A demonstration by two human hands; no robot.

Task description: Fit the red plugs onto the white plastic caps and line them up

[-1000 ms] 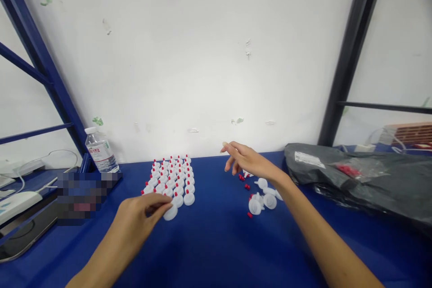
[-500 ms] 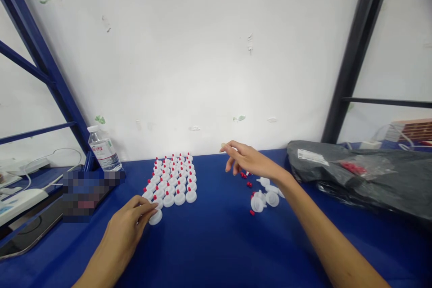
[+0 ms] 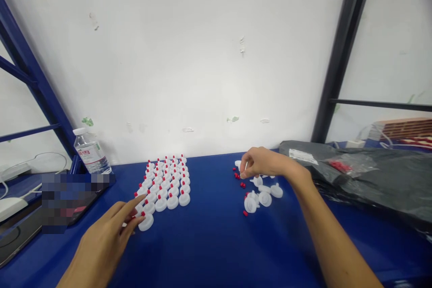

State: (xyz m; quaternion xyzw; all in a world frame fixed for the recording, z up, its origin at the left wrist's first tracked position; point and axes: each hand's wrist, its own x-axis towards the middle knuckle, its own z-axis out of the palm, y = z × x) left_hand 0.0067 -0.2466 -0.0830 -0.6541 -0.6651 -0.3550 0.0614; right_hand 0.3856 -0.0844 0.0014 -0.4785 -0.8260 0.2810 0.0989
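Note:
Rows of white nozzle caps with red tips (image 3: pixel 173 202) stand upright on the blue table at left. My left hand (image 3: pixel 104 236) is at the near-left corner of these rows, fingers apart. Its thumb is by the red tip of the nearest white cap (image 3: pixel 146 222), which rests on the table. My right hand (image 3: pixel 263 162) reaches down at the far side of a loose pile of white nozzle caps (image 3: pixel 265 199). Thumb and fingers are pinched together there; what they hold, if anything, cannot be made out. Small loose red tips (image 3: pixel 243 185) lie just below this hand.
A water bottle (image 3: pixel 91 150) stands at the back left, by a dark flat device (image 3: pixel 20 240). On the right lies a black plastic bag (image 3: pixel 378 193), with a clear packet of red pieces (image 3: pixel 340 166) on it. A white wall (image 3: pixel 189 63) rises behind the blue table (image 3: pixel 209 247).
My right hand has dropped from above the table to the loose pile, and its fingers have closed. My left fingers have spread from the nearest cap, whose red tip now shows. The view has shifted slightly.

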